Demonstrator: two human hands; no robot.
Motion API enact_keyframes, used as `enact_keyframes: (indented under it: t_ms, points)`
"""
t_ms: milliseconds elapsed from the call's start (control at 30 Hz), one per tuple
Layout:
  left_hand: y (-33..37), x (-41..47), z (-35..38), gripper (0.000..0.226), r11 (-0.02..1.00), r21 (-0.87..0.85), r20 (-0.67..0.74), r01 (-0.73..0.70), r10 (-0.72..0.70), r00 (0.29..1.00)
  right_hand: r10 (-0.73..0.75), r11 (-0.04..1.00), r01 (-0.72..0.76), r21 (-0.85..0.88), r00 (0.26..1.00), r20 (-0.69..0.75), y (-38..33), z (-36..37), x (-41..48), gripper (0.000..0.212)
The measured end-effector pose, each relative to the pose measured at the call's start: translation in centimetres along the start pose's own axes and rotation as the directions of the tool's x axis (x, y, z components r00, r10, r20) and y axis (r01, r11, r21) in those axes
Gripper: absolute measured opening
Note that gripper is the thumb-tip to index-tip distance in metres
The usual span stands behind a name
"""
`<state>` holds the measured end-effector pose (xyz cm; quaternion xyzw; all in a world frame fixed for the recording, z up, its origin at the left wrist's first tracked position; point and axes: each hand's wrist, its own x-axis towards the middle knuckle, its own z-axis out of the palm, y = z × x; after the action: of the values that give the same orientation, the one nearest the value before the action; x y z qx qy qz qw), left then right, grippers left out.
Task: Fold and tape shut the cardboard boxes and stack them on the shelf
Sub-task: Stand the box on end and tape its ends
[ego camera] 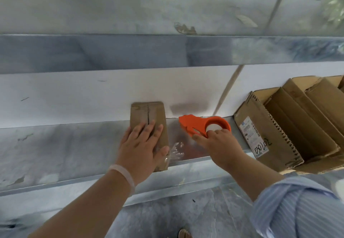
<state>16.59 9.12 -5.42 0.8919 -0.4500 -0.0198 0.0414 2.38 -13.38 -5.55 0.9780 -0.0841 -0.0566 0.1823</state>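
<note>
The left hand (141, 150) lay flat, fingers straight, on the small cardboard box (147, 114) on the shelf (55, 144), the right hand (217, 144) gripping the orange tape dispenser (197, 124) just beside it — a firm press and taut tape would likely seal best.

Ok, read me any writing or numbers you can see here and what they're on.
"030202", handwritten, last digits unsure: white label on the large open box.
Printed lines on that label: too small to read.
Pen marks on the small box: no legible text.
</note>
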Motion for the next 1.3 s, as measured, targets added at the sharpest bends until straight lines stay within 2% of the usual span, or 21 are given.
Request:
enact_keyframes:
  t_ms: [133, 200, 333, 533, 667, 733, 900, 967, 1000, 1067, 1100, 1133, 1167, 1233, 1267, 1300]
  points:
    - [-0.1, 0.2, 0.5, 0.074, 1.0, 0.002, -0.025, 0.0, 0.0, 1.0, -0.061, 0.996, 0.055, -0.071, 0.995, -0.083, 1.3, 2.0, 1.5, 0.046]
    - [-0.1, 0.2, 0.5, 0.072, 1.0, 0.0, -0.022, 0.003, -0.003, 1.0, -0.101, 0.994, 0.095, -0.054, 0.987, -0.122, 1.1, 3.4, 1.8, 0.053]
    - [-0.1, 0.2, 0.5, 0.073, 1.0, 0.014, -0.002, 0.011, -0.011, 1.0, -0.088, 0.996, 0.086, -0.029, 0.994, -0.071, -0.7, 5.7, 1.0, 0.059]
    - [-0.1, 0.1, 0.1, 0.075, 1.0, 0.009, 0.022, 0.021, -0.021, 1.0, 0.046, 0.988, -0.063, 0.141, 0.992, 0.12, -2.8, 4.9, -0.7, 0.064]
    - [0.1, -0.1, -0.2, 0.084, 0.998, -0.043, 0.008, 0.049, -0.048, 0.999, 0.066, 0.961, -0.106, 0.254, 0.985, 0.161, -3.2, 3.0, -1.1, 0.045]
    - [0.0, -0.2, -0.4, 0.09, 0.995, -0.075, 0.0, 0.068, -0.069, 0.998, 0.059, 0.937, -0.124, 0.327, 0.978, 0.202, -3.0, 2.6, -1.5, 0.044]
    - [-0.3, -0.5, -0.7, 0.09, 0.986, -0.113, 0.017, 0.119, -0.118, 0.993, 0.094, 0.895, -0.167, 0.413, 0.977, 0.191, -2.9, 2.4, -2.7, 0.047]
    - [-0.8, -0.8, -0.8, 0.09, 0.983, -0.132, 0.012, 0.125, -0.124, 0.992, 0.156, 0.846, -0.22, 0.486, 0.973, 0.168, -3.1, 2.1, -3.3, 0.042]
    - [-1.1, -1.0, -0.8, 0.09, 0.982, -0.141, 0.014, 0.125, -0.124, 0.992, 0.213, 0.81, -0.239, 0.535, 0.971, 0.112, -3.3, 1.9, -3.7, 0.038]
    - [-1.6, -1.4, -0.9, 0.09, 0.979, -0.158, 0.014, 0.127, -0.126, 0.992, 0.368, 0.698, -0.263, 0.666, 0.929, -0.019, -4.0, 1.3, -4.5, 0.028]
    - [-1.9, -1.7, -0.9, 0.088, 0.978, -0.167, 0.011, 0.129, -0.129, 0.992, 0.438, 0.596, -0.25, 0.763, 0.898, -0.048, -4.7, 0.5, -4.6, 0.024]
    - [-2.2, -1.9, -1.0, 0.084, 0.975, -0.177, 0.012, 0.134, -0.134, 0.991, 0.492, 0.447, -0.237, 0.863, 0.87, -0.016, -5.4, -0.5, -4.2, 0.02]
    - [-2.3, -2.0, -1.0, 0.08, 0.972, -0.186, 0.021, 0.141, -0.14, 0.99, 0.496, 0.245, -0.23, 0.942, 0.864, 0.081, -6.4, -1.8, -3.5, 0.016]
    - [-2.4, -2.1, -1.1, 0.074, 0.968, -0.198, 0.049, 0.158, -0.151, 0.987, 0.328, -0.167, -0.304, 0.938, 0.88, 0.343, -8.3, -3.5, -1.2, 0.014]
    - [-2.3, -2.1, -1.2, 0.074, 0.966, -0.202, 0.059, 0.162, -0.153, 0.986, 0.228, -0.298, -0.363, 0.883, 0.871, 0.435, -9.1, -3.9, 0.0, 0.022]
    - [-2.3, -2.1, -1.2, 0.074, 0.964, -0.209, 0.066, 0.163, -0.152, 0.986, 0.153, -0.384, -0.426, 0.819, 0.846, 0.511, -10.0, -4.2, 1.0, 0.031]
